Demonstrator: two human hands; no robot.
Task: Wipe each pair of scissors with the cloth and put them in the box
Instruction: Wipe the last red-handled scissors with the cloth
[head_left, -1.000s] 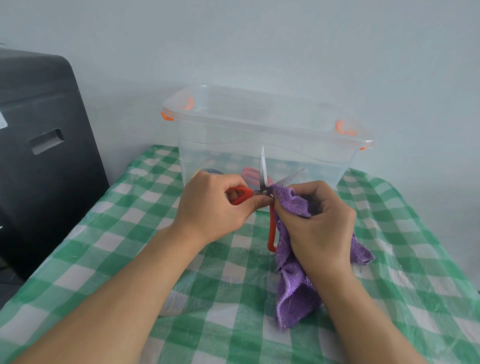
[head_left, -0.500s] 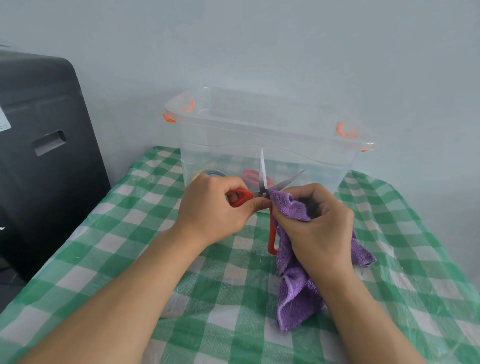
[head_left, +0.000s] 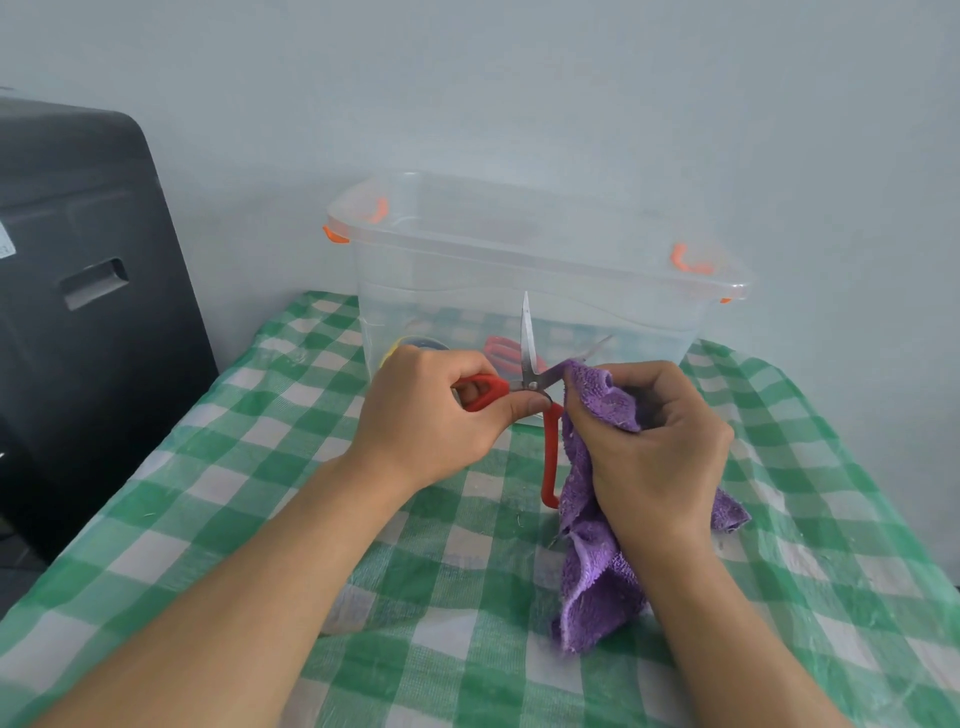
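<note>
Mid-task, by the look of it: red-handled scissors (head_left: 530, 382) at frame centre, blades spread open, w/ left hand (head_left: 431, 415) gripping one handle loop. Right hand (head_left: 654, 441) clutches the purple cloth (head_left: 597, 519), bunched against the right-pointing blade near the pivot. Wipe prob. not finished; boxing not yet done. Clear box (head_left: 540, 291) sits behind, upper centre on the green-check bench (head_left: 208, 509); inside, through the wall, another red pair (head_left: 501, 353) and sth yellow-blue (head_left: 415, 343), can't ID.

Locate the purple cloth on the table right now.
In the head view the cloth sits right of centre, gripped by the right hand beside the open scissors, in front of the box.
</note>
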